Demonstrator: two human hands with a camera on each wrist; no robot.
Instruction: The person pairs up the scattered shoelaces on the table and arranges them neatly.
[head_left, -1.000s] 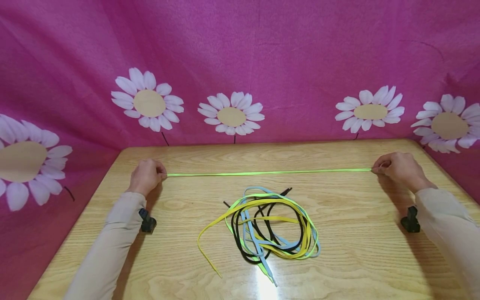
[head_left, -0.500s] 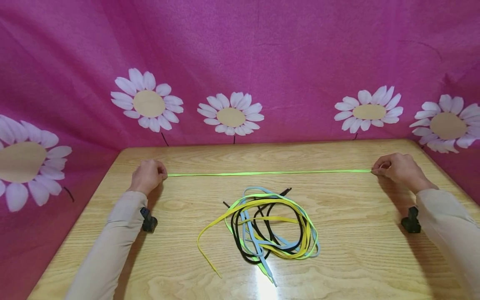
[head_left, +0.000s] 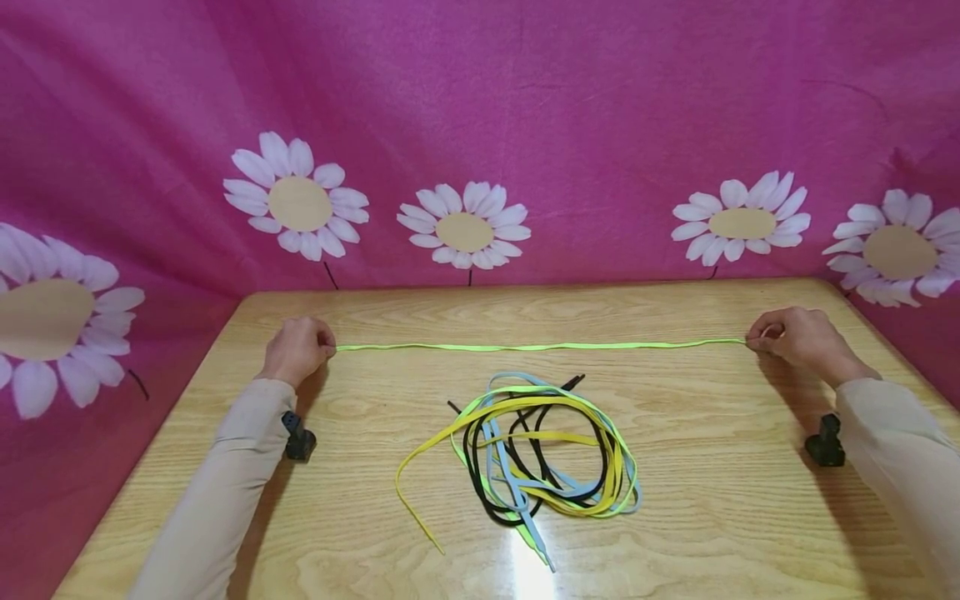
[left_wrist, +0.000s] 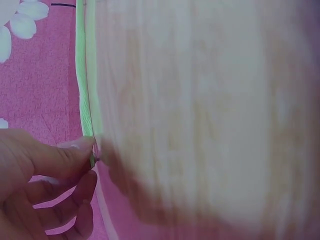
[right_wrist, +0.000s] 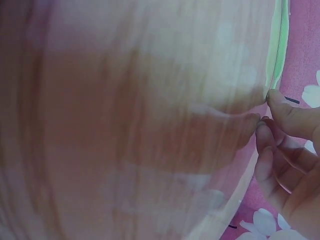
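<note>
A neon green shoelace [head_left: 510,347] runs left to right across the back half of the wooden table, with slight waves along it. At its left end my left hand [head_left: 298,348] pinches it between thumb and fingers. My right hand [head_left: 801,343] pinches the other end the same way. In the left wrist view the thumb of the left hand [left_wrist: 45,175] presses on the flat green lace [left_wrist: 84,95]. The right wrist view has the right hand [right_wrist: 292,145] at the end of the lace [right_wrist: 281,45], its fingertips close over the tabletop.
Nearer the front lies a loose coil of shoelaces: yellow [head_left: 420,487], black [head_left: 474,467], light blue [head_left: 536,542] and neon green. Beneath everything is the wooden table [head_left: 360,500]. A magenta cloth with daisies [head_left: 585,125] stands behind and at both sides.
The lace between my hands was straight and taut; now it is slacker, with small waves. Both hands keep their pinch and have hardly moved. The coil is unchanged.
</note>
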